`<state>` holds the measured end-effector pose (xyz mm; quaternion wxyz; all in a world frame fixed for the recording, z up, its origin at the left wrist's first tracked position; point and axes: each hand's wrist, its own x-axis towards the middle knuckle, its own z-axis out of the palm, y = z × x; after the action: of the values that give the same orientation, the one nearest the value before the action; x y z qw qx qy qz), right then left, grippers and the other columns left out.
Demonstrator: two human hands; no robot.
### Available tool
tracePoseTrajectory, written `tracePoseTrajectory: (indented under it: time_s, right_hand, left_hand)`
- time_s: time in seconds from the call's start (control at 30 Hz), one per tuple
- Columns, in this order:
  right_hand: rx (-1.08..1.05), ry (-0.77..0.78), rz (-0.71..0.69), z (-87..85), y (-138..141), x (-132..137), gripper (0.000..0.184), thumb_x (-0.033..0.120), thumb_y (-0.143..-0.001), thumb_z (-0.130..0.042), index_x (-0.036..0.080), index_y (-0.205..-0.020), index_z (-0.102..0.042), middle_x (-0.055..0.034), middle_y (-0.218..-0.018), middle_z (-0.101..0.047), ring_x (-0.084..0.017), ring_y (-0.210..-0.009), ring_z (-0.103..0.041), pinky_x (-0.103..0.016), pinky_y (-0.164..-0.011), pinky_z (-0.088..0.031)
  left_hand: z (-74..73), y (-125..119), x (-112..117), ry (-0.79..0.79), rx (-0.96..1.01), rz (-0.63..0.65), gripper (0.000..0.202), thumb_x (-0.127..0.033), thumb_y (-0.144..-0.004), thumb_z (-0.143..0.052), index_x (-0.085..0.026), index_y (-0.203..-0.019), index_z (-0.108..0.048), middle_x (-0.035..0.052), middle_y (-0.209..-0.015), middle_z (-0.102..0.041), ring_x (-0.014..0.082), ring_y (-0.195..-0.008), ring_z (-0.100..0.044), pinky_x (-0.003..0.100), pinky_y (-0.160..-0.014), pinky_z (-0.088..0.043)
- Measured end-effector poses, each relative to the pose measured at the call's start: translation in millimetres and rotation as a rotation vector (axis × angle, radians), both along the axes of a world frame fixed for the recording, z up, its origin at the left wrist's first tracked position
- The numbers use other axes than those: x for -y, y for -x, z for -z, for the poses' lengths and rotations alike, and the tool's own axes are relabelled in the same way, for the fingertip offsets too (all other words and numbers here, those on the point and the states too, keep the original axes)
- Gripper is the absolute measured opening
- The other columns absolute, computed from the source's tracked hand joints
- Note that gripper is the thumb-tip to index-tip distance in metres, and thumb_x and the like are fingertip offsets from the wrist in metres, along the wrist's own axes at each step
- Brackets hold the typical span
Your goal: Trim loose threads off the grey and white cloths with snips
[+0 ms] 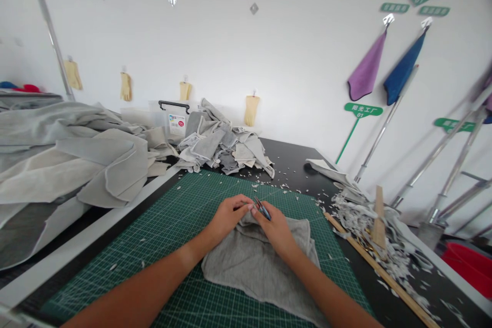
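Note:
A grey piece of cloth (253,266) lies on the green cutting mat (180,225) in front of me. My left hand (227,218) pinches the cloth's far edge, fingers curled. My right hand (277,230) rests on the cloth and grips small dark-handled scissors (262,208), blades pointing away toward the cloth's far edge. Both hands meet at that edge.
A heap of grey cloth pieces (219,143) lies beyond the mat. Large grey sheets (69,164) cover the left. Cut scraps (369,220) and a wooden ruler (380,277) lie at the right on the black table (292,159). A red bin (469,261) stands far right.

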<state>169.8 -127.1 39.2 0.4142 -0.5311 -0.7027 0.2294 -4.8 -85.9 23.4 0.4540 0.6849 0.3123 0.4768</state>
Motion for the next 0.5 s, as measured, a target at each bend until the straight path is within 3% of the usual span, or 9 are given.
tracePoseTrajectory:
  time_s: [0.13,0.27,0.37,0.5]
  right_hand:
    - [0.009,-0.003,0.007,0.4,-4,-5,0.028,0.042,-0.093,-0.052,0.021,-0.076,-0.057,0.0011,-0.075,-0.06,-0.017,-0.071,-0.052,-0.025,-0.064,-0.038]
    - [-0.014,-0.06,0.055,-9.7,-11,-8,0.028,0.042,-0.094,-0.051,0.02,-0.077,-0.057,0.0011,-0.075,-0.06,-0.017,-0.071,-0.052,-0.026,-0.065,-0.038]
    - [-0.017,-0.103,0.103,-23.9,-16,-9,0.029,0.044,-0.094,-0.052,0.02,-0.078,-0.058,0.0013,-0.074,-0.059,-0.017,-0.07,-0.052,-0.026,-0.066,-0.038]
    - [-0.05,-0.167,0.166,-46.1,-26,-5,0.029,0.046,-0.093,-0.054,0.02,-0.08,-0.06,0.0012,-0.074,-0.059,-0.016,-0.069,-0.051,-0.026,-0.064,-0.038]
  left_hand:
    - [-0.1,2,1,-0.009,-0.087,-0.035,0.03,-0.041,-0.09,-0.06,-0.017,-0.106,-0.067,0.0009,-0.075,-0.067,0.0144,-0.067,-0.058,0.023,-0.061,-0.041]
    - [-1.6,4,6,-0.096,-0.207,-0.047,0.021,-0.037,-0.09,-0.059,-0.019,-0.097,-0.067,0.0012,-0.086,-0.069,0.0163,-0.077,-0.06,0.024,-0.068,-0.042]
    - [-2.4,8,8,-0.189,-0.375,-0.137,0.016,-0.034,-0.088,-0.059,-0.02,-0.086,-0.068,0.0011,-0.082,-0.069,0.0186,-0.076,-0.061,0.026,-0.07,-0.04]
    - [-5.6,18,7,-0.274,-0.502,-0.222,0.014,-0.031,-0.085,-0.061,-0.022,-0.084,-0.071,0.0036,-0.084,-0.071,0.0235,-0.081,-0.062,0.029,-0.074,-0.039]
